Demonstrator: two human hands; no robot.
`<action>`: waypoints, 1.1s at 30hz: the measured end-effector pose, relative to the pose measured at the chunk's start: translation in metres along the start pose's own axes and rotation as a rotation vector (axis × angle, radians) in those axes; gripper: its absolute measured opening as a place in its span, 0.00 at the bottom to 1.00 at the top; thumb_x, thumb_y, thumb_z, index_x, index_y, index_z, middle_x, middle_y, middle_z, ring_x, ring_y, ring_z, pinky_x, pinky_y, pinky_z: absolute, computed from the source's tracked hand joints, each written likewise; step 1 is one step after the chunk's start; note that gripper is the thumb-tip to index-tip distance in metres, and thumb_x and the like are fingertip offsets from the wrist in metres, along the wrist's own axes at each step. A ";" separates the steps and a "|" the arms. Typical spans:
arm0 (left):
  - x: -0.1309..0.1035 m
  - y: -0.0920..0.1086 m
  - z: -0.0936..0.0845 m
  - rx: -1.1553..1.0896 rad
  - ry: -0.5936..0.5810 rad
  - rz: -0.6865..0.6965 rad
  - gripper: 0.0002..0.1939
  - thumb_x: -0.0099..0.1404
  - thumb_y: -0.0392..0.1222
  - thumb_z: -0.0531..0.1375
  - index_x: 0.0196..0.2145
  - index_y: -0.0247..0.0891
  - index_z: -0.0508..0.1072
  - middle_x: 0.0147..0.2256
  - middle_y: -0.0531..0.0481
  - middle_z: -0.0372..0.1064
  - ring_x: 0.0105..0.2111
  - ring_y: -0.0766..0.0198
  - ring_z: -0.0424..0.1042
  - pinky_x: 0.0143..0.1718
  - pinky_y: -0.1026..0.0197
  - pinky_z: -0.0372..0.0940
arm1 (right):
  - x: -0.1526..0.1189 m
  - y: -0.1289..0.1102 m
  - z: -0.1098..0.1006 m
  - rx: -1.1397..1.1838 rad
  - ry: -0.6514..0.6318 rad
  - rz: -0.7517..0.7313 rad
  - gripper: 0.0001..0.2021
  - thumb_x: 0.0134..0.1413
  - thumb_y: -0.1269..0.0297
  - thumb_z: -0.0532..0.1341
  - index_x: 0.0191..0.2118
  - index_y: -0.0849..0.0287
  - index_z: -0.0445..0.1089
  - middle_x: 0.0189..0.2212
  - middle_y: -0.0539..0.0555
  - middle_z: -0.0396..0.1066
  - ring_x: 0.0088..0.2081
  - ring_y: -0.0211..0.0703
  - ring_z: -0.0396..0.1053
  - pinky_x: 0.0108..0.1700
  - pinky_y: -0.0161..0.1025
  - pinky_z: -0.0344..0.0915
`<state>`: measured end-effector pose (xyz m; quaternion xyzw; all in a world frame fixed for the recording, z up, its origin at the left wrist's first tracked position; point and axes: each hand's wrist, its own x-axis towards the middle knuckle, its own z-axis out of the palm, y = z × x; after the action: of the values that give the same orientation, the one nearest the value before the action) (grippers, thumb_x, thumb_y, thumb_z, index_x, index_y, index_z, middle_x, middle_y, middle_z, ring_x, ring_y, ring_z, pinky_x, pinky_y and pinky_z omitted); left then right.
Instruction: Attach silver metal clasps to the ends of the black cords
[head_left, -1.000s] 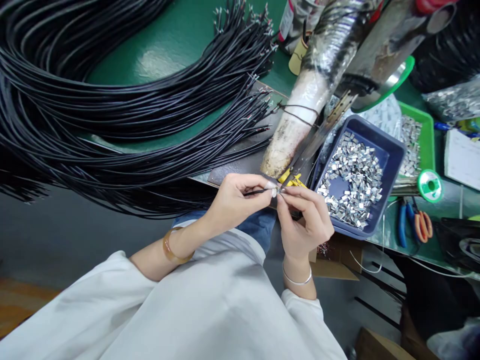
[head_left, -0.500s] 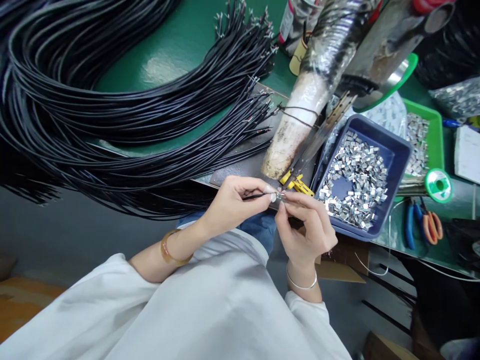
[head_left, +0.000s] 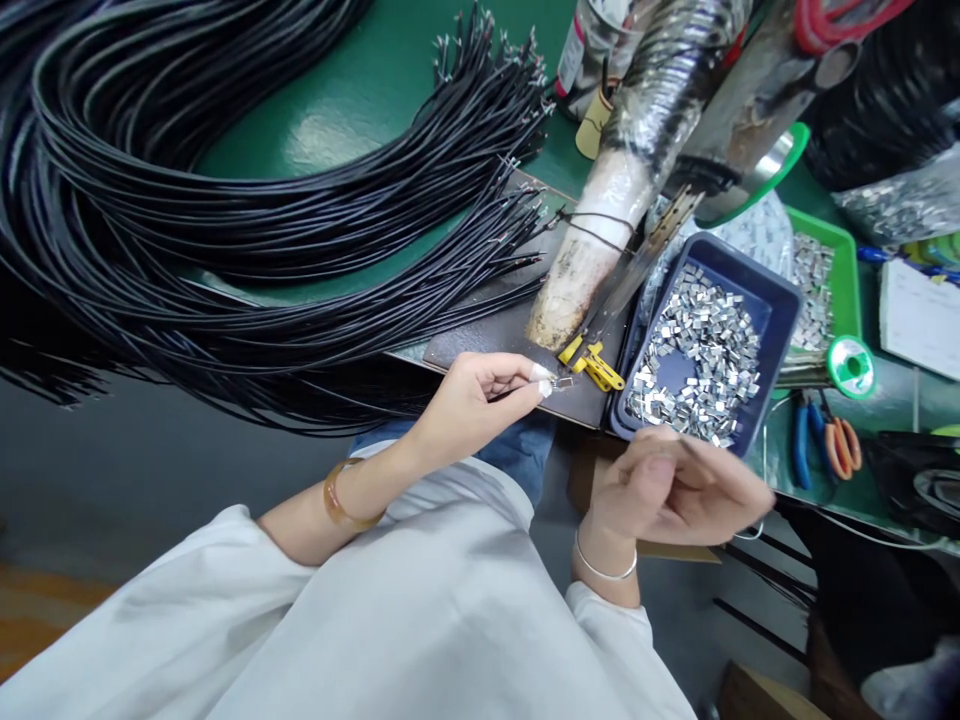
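Note:
My left hand (head_left: 499, 388) is closed, with thumb and forefinger pinching the end of a black cable. A small metal connector (head_left: 561, 383) sticks out past its fingertips, which wear white coverings. Most of this cable is hidden by the hand. My right hand (head_left: 682, 490) is apart from it, at the near edge of a dark blue tray (head_left: 784, 300). Its fingers stretch loosely to the right, somewhat blurred, and nothing shows in them. Many small metal shells (head_left: 712, 350) lie in the tray. Between tray and left hand sits a yellow clamp-like piece (head_left: 596, 368).
A thick bundle of black cables (head_left: 300, 230) covers the table's left side. A wrapped white duct (head_left: 589, 245) slants down towards the hands. To the right are a green tray (head_left: 844, 270), a solder spool (head_left: 851, 367) and orange-and-blue-handled pliers (head_left: 841, 447).
My right hand has let go of the connector and swung right and nearer to me. The left hand keeps its pinch on the cable. The view has shifted slightly.

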<state>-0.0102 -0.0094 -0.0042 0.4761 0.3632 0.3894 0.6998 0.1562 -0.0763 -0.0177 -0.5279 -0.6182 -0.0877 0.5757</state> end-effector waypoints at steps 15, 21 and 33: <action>0.007 -0.005 0.006 0.038 0.047 0.030 0.04 0.58 0.36 0.66 0.29 0.33 0.79 0.26 0.51 0.75 0.26 0.70 0.70 0.31 0.68 0.67 | -0.001 0.000 0.015 -0.027 -0.216 0.018 0.12 0.59 0.75 0.66 0.47 0.56 0.73 0.43 0.53 0.81 0.44 0.42 0.81 0.47 0.40 0.80; 0.006 -0.004 0.001 0.022 -0.003 0.024 0.04 0.59 0.37 0.66 0.29 0.33 0.78 0.22 0.55 0.69 0.21 0.74 0.63 0.24 0.70 0.61 | 0.001 0.003 -0.009 -0.106 -0.319 0.009 0.16 0.54 0.71 0.70 0.48 0.56 0.73 0.37 0.49 0.81 0.43 0.47 0.82 0.57 0.50 0.77; 0.003 -0.003 0.006 0.038 -0.009 0.036 0.06 0.60 0.37 0.65 0.28 0.32 0.78 0.25 0.52 0.73 0.25 0.72 0.67 0.28 0.70 0.64 | -0.001 -0.005 0.007 -0.064 -0.218 0.003 0.12 0.54 0.79 0.67 0.41 0.56 0.73 0.43 0.54 0.79 0.43 0.42 0.81 0.46 0.40 0.81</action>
<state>-0.0035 -0.0099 -0.0062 0.4977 0.3588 0.3926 0.6852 0.1480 -0.0740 -0.0187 -0.5534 -0.6731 -0.0485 0.4882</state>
